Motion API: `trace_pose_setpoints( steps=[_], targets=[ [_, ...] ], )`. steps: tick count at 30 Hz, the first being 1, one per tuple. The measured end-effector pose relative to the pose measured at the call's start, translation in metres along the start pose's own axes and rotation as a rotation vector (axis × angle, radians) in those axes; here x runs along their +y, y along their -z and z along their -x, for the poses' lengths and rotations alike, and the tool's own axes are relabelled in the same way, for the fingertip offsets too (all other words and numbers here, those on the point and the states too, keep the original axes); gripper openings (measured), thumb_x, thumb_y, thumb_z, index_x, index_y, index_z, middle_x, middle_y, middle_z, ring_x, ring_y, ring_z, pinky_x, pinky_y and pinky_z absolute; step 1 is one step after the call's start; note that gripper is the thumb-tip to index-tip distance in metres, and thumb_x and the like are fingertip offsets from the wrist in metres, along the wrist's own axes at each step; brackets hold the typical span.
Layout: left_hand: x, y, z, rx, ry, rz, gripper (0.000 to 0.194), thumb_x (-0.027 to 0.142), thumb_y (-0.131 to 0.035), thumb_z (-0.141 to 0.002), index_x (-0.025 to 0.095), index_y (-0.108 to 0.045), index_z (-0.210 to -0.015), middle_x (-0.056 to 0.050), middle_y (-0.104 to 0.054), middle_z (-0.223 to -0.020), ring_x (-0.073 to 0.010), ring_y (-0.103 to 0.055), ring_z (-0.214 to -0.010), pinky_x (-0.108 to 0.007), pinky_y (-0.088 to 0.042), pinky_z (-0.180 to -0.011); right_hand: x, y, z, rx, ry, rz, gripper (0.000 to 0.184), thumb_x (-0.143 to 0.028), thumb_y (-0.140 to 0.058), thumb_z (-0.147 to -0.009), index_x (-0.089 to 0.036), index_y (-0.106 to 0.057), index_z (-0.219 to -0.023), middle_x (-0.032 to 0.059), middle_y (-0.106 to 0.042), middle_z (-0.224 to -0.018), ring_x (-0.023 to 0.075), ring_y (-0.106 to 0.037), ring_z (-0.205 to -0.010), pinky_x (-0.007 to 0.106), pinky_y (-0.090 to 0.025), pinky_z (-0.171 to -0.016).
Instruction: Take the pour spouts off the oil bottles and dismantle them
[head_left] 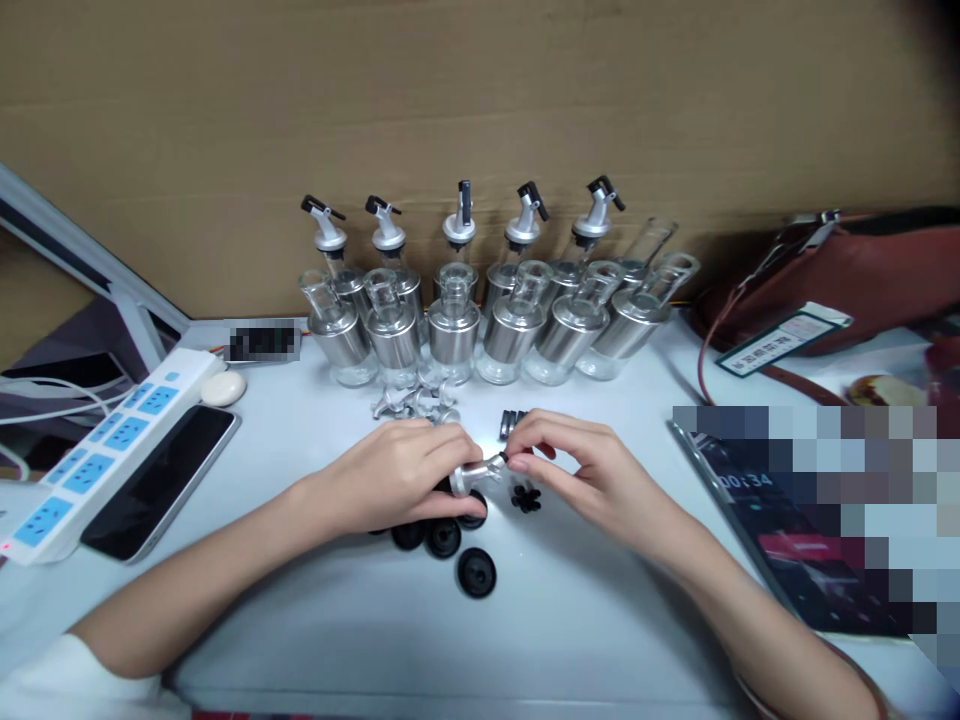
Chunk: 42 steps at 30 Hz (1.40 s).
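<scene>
My left hand (409, 475) is closed on a silver pourer spout (474, 478), which points to the right. At the spout's tip, my right hand (574, 465) pinches a small black part (505, 458); its exact shape is hidden by the fingers. Under and beside the left hand lie several round black stoppers (477, 573). More silver pourer spouts (420, 402) are heaped just behind that hand. Near the right fingertips are some small black pieces (526, 498) in a cluster and a row of dark flip levers (512, 424).
Glass bottles with steel sleeves (454, 325) stand in two rows at the back, several back ones topped with pourers (460, 228). To the left are a power strip (112, 450), a phone (161, 485) and a white round case (223, 387). A brown bag (862, 290) and a tablet (780, 530) lie right.
</scene>
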<state>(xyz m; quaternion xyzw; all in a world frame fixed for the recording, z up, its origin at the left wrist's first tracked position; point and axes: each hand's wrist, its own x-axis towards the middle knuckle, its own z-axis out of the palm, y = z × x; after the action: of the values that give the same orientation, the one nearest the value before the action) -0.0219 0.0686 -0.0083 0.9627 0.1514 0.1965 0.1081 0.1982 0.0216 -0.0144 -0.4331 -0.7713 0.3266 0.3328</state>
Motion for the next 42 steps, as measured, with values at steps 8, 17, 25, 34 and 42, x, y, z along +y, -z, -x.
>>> trace_pose_setpoints(
  steps=[8,17,25,34,42],
  targets=[
    [0.002,0.002,-0.002,-0.018,-0.001,-0.016,0.035,0.044,-0.037,-0.097,0.014,-0.054,-0.1,-0.005,-0.068,-0.093,-0.0148,-0.062,-0.075,-0.025,-0.045,-0.065,-0.005,-0.005,0.0,-0.05,0.074,0.099,0.016,-0.026,-0.041,-0.097,-0.019,-0.055,-0.092,0.0017,-0.058,-0.08,0.0119,-0.053,-0.068,0.022,-0.041,-0.063],
    [-0.01,0.024,0.0,0.103,0.024,-0.16,0.022,0.035,-0.046,-0.095,0.014,-0.053,-0.096,-0.006,-0.066,-0.09,-0.0167,-0.063,-0.077,-0.027,-0.048,-0.067,0.011,0.039,0.008,0.062,-0.202,-0.013,0.032,-0.042,-0.052,-0.089,-0.019,-0.057,-0.067,0.0002,-0.057,-0.064,0.0131,-0.052,-0.061,0.025,-0.04,-0.058],
    [-0.014,0.031,0.002,0.076,0.027,-0.199,0.019,0.033,-0.045,-0.094,0.015,-0.053,-0.097,-0.006,-0.066,-0.09,-0.016,-0.064,-0.08,-0.026,-0.049,-0.068,0.024,0.045,0.01,-0.129,-0.35,-0.109,0.022,-0.038,-0.063,-0.08,-0.019,-0.068,-0.09,0.0045,-0.07,-0.085,0.0182,-0.062,-0.078,0.03,-0.047,-0.073],
    [-0.013,0.031,0.002,0.054,0.021,-0.199,0.018,0.032,-0.047,-0.094,0.015,-0.053,-0.096,-0.006,-0.066,-0.09,-0.0163,-0.063,-0.076,-0.027,-0.048,-0.065,0.023,0.023,0.006,-0.339,-0.364,0.095,0.017,-0.023,-0.066,-0.073,-0.019,-0.05,-0.068,-0.0046,-0.052,-0.061,0.0106,-0.047,-0.057,0.021,-0.034,-0.054],
    [-0.015,0.031,0.002,0.046,0.024,-0.209,0.019,0.032,-0.048,-0.094,0.014,-0.052,-0.097,-0.006,-0.066,-0.091,-0.017,-0.064,-0.077,-0.027,-0.049,-0.066,0.023,0.019,0.004,-0.306,-0.296,0.151,0.007,-0.013,-0.061,-0.074,-0.018,-0.056,-0.074,-0.0023,-0.058,-0.067,0.011,-0.05,-0.06,0.021,-0.036,-0.057]
  ],
)
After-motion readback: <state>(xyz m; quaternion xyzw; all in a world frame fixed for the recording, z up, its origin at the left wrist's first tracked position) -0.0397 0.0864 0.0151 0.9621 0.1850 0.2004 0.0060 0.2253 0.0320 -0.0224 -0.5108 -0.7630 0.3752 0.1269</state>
